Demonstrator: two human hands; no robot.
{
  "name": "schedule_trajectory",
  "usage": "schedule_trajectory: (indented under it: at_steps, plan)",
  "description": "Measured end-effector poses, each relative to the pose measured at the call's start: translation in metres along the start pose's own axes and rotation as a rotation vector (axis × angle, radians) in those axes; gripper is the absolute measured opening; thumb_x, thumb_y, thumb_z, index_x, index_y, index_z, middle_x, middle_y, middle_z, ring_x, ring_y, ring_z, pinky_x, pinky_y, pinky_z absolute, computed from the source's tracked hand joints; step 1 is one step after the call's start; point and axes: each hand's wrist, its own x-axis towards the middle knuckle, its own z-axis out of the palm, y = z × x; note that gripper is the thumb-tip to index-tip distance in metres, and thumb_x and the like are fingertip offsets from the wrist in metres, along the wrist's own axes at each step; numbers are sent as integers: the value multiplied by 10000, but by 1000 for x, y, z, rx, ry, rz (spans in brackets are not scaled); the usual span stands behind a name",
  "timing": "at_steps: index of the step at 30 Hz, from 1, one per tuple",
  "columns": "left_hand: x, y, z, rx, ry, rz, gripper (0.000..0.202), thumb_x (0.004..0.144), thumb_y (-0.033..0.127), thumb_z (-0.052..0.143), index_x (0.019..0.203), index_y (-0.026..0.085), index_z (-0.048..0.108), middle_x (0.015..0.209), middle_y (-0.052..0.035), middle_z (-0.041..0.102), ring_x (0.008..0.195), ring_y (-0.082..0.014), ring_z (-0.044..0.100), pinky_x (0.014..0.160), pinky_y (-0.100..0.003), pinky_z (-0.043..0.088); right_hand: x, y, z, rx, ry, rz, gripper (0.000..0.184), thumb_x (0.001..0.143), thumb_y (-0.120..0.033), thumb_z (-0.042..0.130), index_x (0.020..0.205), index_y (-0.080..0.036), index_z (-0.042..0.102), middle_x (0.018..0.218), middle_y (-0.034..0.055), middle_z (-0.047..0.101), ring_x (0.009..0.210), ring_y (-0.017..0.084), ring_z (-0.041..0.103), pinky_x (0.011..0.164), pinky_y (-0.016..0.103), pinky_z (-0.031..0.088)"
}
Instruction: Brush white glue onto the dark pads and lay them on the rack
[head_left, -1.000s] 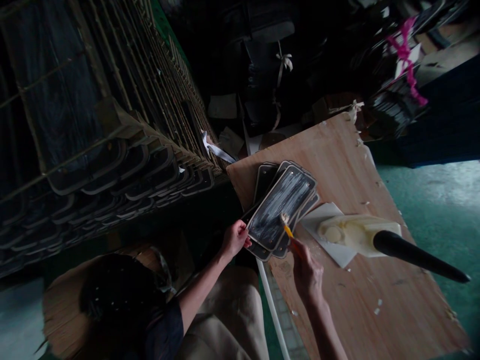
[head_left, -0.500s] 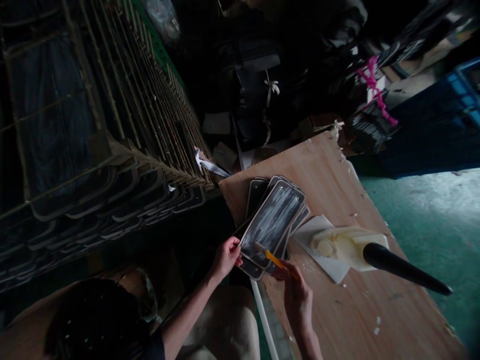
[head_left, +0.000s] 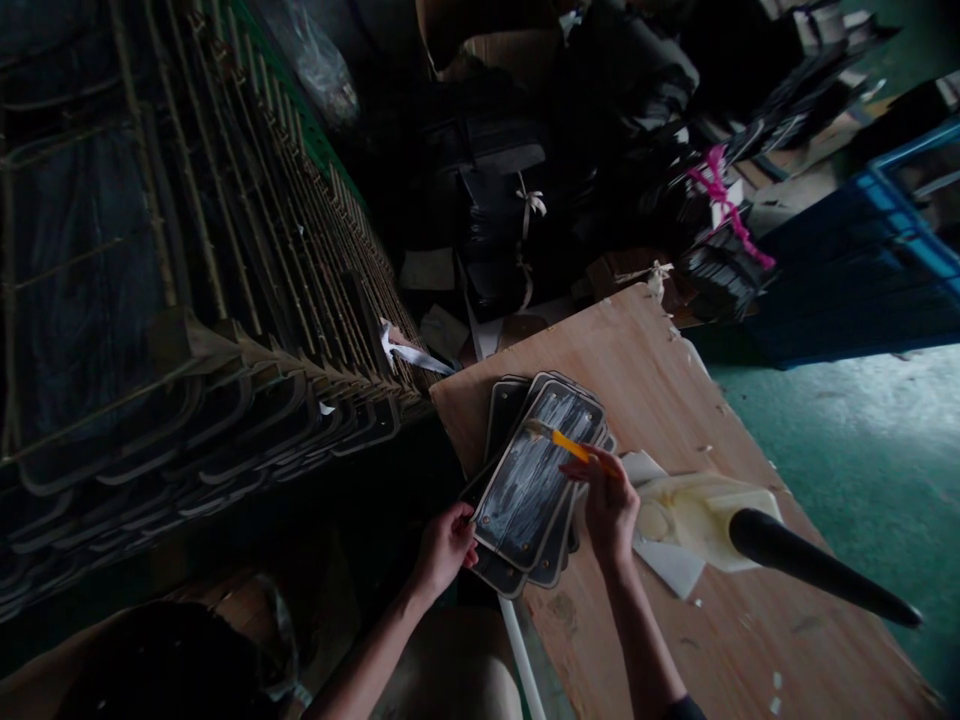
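Observation:
My right hand [head_left: 609,500] is closed around the orange handle of a brush [head_left: 574,445]. Its bristles touch the upper part of the top black panel [head_left: 532,480], which has rounded corners, pale edges and small rivets. Wet-looking whitish streaks cover much of that panel. At the panel's lower left corner, my left hand [head_left: 448,545] pinches the edge between thumb and fingers. More black panels [head_left: 504,572] lie fanned out beneath, on the wooden board [head_left: 720,430]. Just right of my right hand is a cream plastic container [head_left: 694,515] with a long black tapered piece [head_left: 817,565].
A tall rack [head_left: 300,260] of bars with many black panels rises on the left. Behind the board are tied black bundles [head_left: 499,200] and a pink tie [head_left: 724,205]. A blue crate [head_left: 840,260] stands at the right on the green floor [head_left: 795,420].
The brush in my right hand has gone from the panel's lower end up toward its far end. My left hand keeps its pinch on the corner. The view has shifted slightly.

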Motion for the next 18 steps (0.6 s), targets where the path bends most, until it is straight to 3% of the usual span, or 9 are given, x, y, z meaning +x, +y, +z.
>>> schedule_trajectory:
  at_steps: [3,6,11,18]
  plan:
    - [0,-1,0,-5,-7,8,352,739,450,664,902,161,547,571,57,548,384,-90,541,353,-165,414,20,0,0,48,114,-30,282,945,-408,497,1056,-177,612,764,35,713,671,192,701,651,325,578]
    - [0,-3,1,12,4,13,343,752,447,654,907,159,549,572,56,552,391,-91,549,356,-163,415,22,-5,5,141,230,-34,298,946,-413,490,1072,-166,600,743,31,703,674,199,704,650,340,581]
    - [0,-1,3,13,40,-5,371,734,468,648,905,158,535,563,56,557,392,-100,555,361,-177,431,17,-4,9,104,164,-29,304,946,-409,488,1107,-175,598,805,44,711,712,186,702,679,331,583]
    - [-7,12,10,-55,76,-42,421,686,512,695,857,169,520,541,44,578,418,-130,594,402,-212,478,22,15,-18,-40,240,-103,257,956,-332,473,1120,-176,595,822,32,707,737,172,703,706,314,570]
